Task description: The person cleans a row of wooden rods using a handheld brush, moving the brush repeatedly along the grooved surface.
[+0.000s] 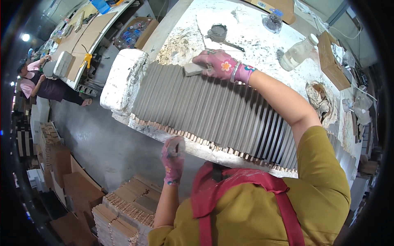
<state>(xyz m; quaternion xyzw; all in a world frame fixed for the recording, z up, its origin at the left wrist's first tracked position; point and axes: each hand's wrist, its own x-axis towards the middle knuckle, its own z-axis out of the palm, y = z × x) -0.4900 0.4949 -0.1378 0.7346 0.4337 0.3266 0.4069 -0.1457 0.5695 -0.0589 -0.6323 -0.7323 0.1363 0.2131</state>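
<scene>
A long row of narrow grey strips (197,106) lies side by side on the work table, their pale wooden ends (180,132) showing along the near edge. My right hand (219,65), in a pink flowered glove, reaches to the far ends of the strips. Its fingers are closed round a light grey block (193,69) that touches the strips near the row's left part. My left hand (174,153), gloved alike, hovers just off the table's near edge. Its fingers are curled in and show a grey, soiled patch; whether anything is inside cannot be made out.
Left of the strips stands a white-wrapped block (124,80). Behind them are a round dark dish (217,33), a clear jug (273,21) and a capped bottle (298,53). Stacked strips (127,205) sit below left. Another person (45,84) works at the far-left table.
</scene>
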